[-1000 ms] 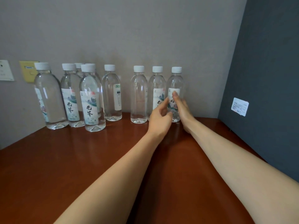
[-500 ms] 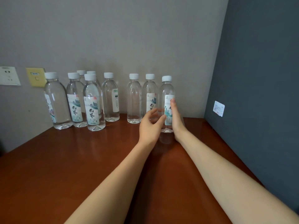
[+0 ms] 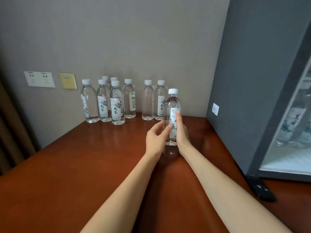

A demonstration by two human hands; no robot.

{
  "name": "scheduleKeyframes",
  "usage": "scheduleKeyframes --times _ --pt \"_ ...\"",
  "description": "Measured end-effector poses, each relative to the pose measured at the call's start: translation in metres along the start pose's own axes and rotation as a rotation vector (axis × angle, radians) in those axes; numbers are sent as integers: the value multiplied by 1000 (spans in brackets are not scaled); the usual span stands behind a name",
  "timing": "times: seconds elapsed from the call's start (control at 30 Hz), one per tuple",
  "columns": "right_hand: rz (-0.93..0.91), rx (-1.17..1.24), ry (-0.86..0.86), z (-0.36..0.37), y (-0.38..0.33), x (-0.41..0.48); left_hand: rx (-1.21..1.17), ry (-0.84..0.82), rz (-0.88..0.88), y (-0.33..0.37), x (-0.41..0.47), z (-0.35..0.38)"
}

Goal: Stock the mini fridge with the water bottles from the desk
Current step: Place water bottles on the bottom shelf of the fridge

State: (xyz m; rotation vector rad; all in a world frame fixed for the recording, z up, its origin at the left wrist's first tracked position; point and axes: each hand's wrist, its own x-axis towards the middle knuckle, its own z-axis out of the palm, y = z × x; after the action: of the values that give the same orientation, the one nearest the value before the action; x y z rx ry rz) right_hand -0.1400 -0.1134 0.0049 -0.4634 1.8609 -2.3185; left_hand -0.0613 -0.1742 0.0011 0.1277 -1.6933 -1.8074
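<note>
The left hand (image 3: 155,137) curls round the lower half of a bottle (image 3: 172,101) from the left, thumb on the front and fingers behind. The right hand (image 3: 182,134) clasps the same bottle from the right, one digit lying straight up the label and the rest hidden behind it. The bottle is upright, white cap on, out in front of the others; its base sits right at the bench (image 3: 84,174) with its reflection just beneath. Whether it touches the bench cannot be told.

Just behind it and a little left, a pair of bottles (image 3: 148,101) stands against the wall (image 3: 134,39). Further left are six bottles (image 3: 116,105): one alone, then three in a front row and two more behind, of which only the caps show. Nothing stands between the hands and the fridge (image 3: 244,98), whose grey side rises close on the right. It stands on the bench and bears a small white sticker (image 3: 215,109). Through its glass front (image 3: 286,157), blurred labelled bottles show inside.

The bench is glossy red-brown wood. The wall is plain grey-beige, with a white socket plate (image 3: 39,79) and a yellow plate (image 3: 68,81) to the left. A brown curtain (image 3: 10,123) hangs at the far left edge.
</note>
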Motion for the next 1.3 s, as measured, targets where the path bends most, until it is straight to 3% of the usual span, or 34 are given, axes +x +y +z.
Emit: scheduleKeyframes --times 0.1,0.27,0.67,0.93,1.3 --pt "4 14 -12 3 -3 -20 27 -34 35 6 -18 -5" --pt "-1 48 -34 1 -7 -57 38 66 5 15 -47 -9" --pt "2 -63 -148 -23 -23 -130 85 -52 -18 33 -98 -25" --pt "26 -116 -258 -45 -30 -148 150 -128 -22 41 -112 -24" --pt "100 -60 -305 -49 -36 -159 154 -58 -92 45 -116 -26"
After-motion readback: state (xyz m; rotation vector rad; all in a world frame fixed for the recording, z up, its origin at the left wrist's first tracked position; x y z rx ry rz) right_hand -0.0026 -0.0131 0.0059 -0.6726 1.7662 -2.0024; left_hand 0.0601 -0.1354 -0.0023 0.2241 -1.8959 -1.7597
